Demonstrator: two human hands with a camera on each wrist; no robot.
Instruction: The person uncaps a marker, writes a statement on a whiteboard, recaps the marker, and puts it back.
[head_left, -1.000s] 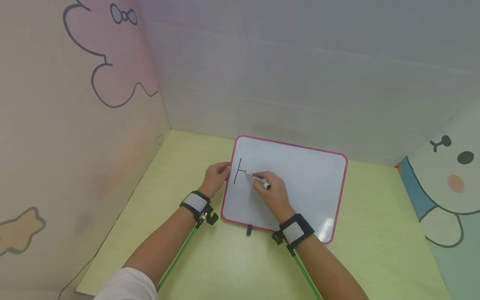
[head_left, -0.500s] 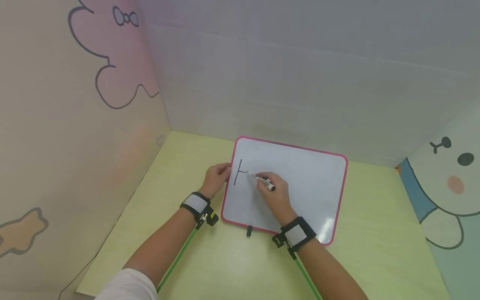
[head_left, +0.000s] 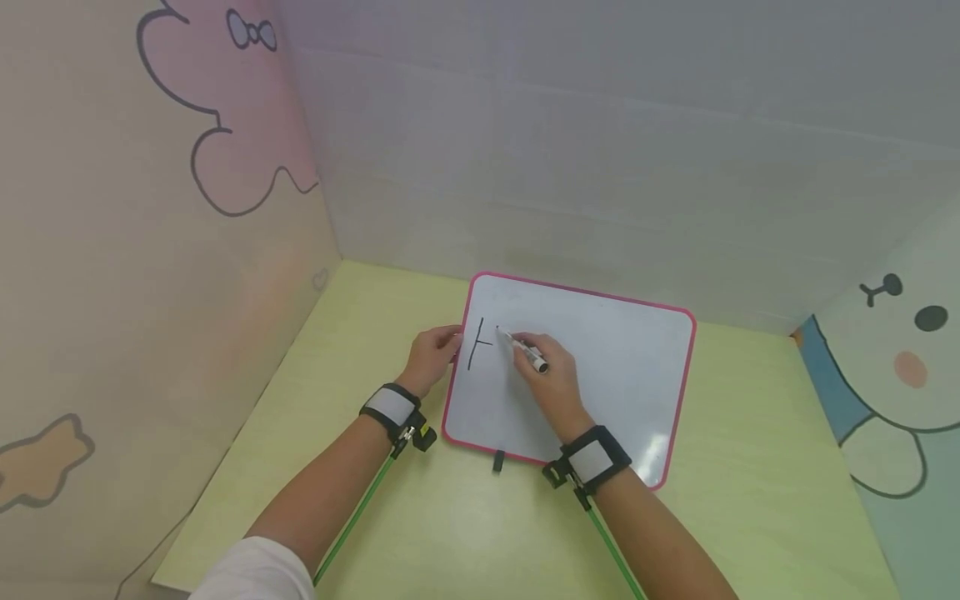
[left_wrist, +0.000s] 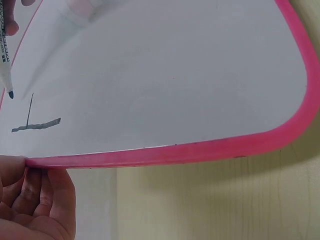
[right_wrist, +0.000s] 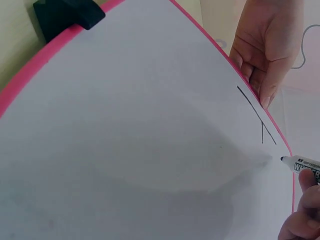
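Observation:
A whiteboard (head_left: 600,375) with a pink rim lies on the table, bearing a long dark stroke and a short crossbar (head_left: 484,342) near its left side. My left hand (head_left: 431,358) grips that left edge, thumb at the rim and fingers curled beneath, as the left wrist view shows. My right hand (head_left: 553,379) pinches a white whiteboard marker (head_left: 531,354) with a dark tip and dark end. In the right wrist view the marker (right_wrist: 305,164) points at the board, its tip up and right of the crossbar. Whether the tip touches the surface I cannot tell.
A small black clip-like piece (head_left: 498,461) sits at the board's lower edge. Pale yellow tabletop (head_left: 765,467) surrounds the board. A grey wall (head_left: 600,167) rises behind, and painted walls stand at both sides. Each wrist wears a strapped camera with a green cable.
My right hand first drew the marker slightly right from the crossbar's end, then moved it up to a higher spot on the board. The left hand has stayed at the edge.

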